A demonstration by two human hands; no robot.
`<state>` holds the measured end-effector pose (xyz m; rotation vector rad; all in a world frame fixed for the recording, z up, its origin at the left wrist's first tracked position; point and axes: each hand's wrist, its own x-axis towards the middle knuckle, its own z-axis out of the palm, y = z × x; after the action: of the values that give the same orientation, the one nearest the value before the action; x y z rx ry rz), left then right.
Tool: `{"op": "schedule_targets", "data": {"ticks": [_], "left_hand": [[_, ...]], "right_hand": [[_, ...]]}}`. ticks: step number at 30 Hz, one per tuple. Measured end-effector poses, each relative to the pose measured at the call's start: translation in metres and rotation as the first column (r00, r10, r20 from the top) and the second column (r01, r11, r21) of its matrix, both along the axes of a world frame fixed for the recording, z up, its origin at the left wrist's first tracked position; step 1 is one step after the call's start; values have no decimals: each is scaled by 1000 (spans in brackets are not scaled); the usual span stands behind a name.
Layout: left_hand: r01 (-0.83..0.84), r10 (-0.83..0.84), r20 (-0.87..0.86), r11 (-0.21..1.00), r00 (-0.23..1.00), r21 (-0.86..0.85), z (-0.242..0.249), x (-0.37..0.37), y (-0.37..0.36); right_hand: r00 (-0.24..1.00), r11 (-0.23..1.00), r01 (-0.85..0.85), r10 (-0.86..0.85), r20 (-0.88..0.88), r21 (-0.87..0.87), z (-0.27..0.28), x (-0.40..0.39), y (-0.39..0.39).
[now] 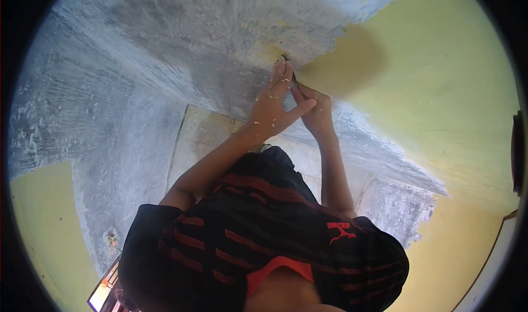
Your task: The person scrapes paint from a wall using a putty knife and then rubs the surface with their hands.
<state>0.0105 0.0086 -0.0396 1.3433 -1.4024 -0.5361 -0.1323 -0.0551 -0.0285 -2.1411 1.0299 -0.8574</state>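
My right hand (317, 109) is closed around the lower end of a narrow dark scraper (293, 79), most of whose handle is hidden in the grip. My left hand (270, 104) lies with fingers stretched along the tool's upper part, fingertips at its tip, thumb spread across toward the right hand. The tip touches the wall (242, 42) at a small yellow paint patch (273, 52) on bare grey plaster. Pale flakes cling to the left hand and wrist.
Yellow paint (440, 81) covers the wall to the right, ending in a ragged edge against the grey. Another yellow area (44, 218) is at lower left, near a wall socket (112, 238) and a lit screen (100, 295). Pale floor tiles (206, 128) show below my arms.
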Motion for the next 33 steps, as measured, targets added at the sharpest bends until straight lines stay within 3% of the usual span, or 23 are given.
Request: {"op": "schedule_targets", "data": {"ticks": [2,4,5,6,8,12,14,15,18,19,20,22,24,27,30,31,33], "left_hand": [[5,-4,21,1000,1000,-8,-6,4,1],[36,-37,42,999,998,4,-5,-2,3],[69,-69,65,998,996,5,-4,-3,2],[65,-65,63,998,996,4,-3,0,2],[25,-25,2,999,1000,26,-1,5,-1],[41,-43,62,999,997,25,-7,5,2],[72,-67,81,996,994,-59,-7,0,-2],[73,-68,79,995,995,-61,-5,3,-1],[15,-15,11,999,1000,-30,1,9,-2],[44,-43,57,999,997,-21,1,10,-1],[72,-71,102,997,992,-5,1,11,3],[84,-83,66,996,994,-12,1,5,4],[114,-113,35,993,993,-23,0,9,0],[52,-51,30,998,998,-37,-5,15,-4],[100,-100,74,995,992,3,-7,9,1],[92,-91,36,996,995,-20,-9,6,-2],[97,-97,-7,995,995,-37,-10,7,0]], "right_hand": [[1000,999,10,-10,14,39,2,-2,8],[989,1000,11,-13,148,10,2,-14,12],[996,984,28,-41,73,176,4,-21,10],[997,984,24,-37,71,174,3,-15,6],[997,998,-14,19,71,-64,2,-4,-2],[999,999,35,-35,1,-14,6,-9,9],[999,999,18,-20,41,50,14,-15,1],[1000,995,-17,17,-4,-94,24,-7,-1],[1000,993,-29,30,8,-112,14,5,-1],[998,982,-25,35,51,-190,14,4,1],[998,982,-32,42,51,-187,13,-4,2],[998,984,-5,-7,69,180,25,-16,-1],[999,990,20,-24,30,137,30,-5,1],[995,997,-33,27,-98,-64,25,1,-4],[997,997,-35,30,-72,-73,31,-19,2],[1000,999,-10,10,-21,35,29,-17,0],[999,999,-30,31,-42,15,27,-9,-8]]}}
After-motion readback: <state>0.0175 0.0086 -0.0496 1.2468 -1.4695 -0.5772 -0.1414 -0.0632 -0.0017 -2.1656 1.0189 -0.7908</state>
